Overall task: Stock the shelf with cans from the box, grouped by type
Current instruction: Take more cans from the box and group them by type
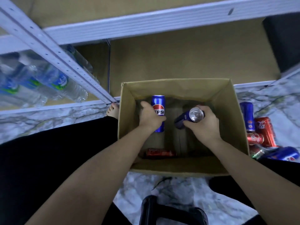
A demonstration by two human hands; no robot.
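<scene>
Both hands down inside the cardboard box [128,120], floor-standing against the front edge of the lowest shelf [191,62].

Left hand [150,118]: fingers curled round the middle of an upright blue Pepsi can [158,103], near the box's far-left corner. Logo facing up toward the camera.

Right hand [204,125]: fingers and thumb wrapped round a second blue can [189,118], tilted, silver top end toward the camera, near the box's centre.

One red can [159,153] lying on its side at the near wall of the box. Loose pile of red and blue cans [261,135] on the floor just beside the box's right wall. Lowest shelf board bare where visible; water bottles [53,82] in the bay to the left.

Handling, judged: rigid smooth cylinders, probably full, so moderately heavy for one hand; thin walls dent if squeezed hard; painted metal likely slippery. Best hold a full wrap at mid-body, as here. Rolls freely when laid flat, so set upright on the shelf.
</scene>
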